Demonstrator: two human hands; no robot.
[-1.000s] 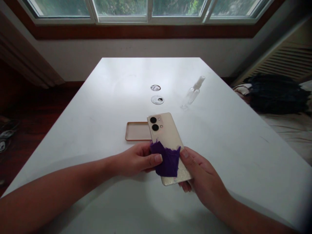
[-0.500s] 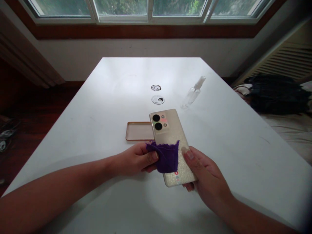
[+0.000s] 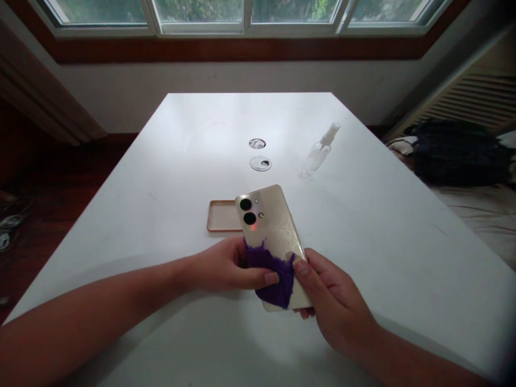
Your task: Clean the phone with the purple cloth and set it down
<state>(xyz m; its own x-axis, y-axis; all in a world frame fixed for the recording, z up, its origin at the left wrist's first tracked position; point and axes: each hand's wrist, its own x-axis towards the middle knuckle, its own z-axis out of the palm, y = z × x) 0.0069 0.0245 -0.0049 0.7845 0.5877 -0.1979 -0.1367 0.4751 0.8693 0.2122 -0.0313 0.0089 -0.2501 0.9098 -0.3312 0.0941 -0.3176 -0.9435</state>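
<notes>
A gold phone (image 3: 269,228) is held back-side up over the white table (image 3: 169,161), its two round camera lenses at the far end. My right hand (image 3: 330,303) grips the phone's near end, thumb on its back. My left hand (image 3: 228,266) is closed on a small purple cloth (image 3: 272,271) and presses it against the lower part of the phone's back. The phone's near edge is partly covered by the cloth and my fingers.
A peach phone case (image 3: 221,216) lies open side up on the table just beyond my left hand. Farther back are two round cable holes (image 3: 260,163) and a clear spray bottle (image 3: 318,152) lying on its side. Windows run along the far wall. Dark bedding lies at right.
The phone has swung back to the left and tilted, after shifting right half a second ago. The cloth has slid down toward the phone's near end with my left thumb over it.
</notes>
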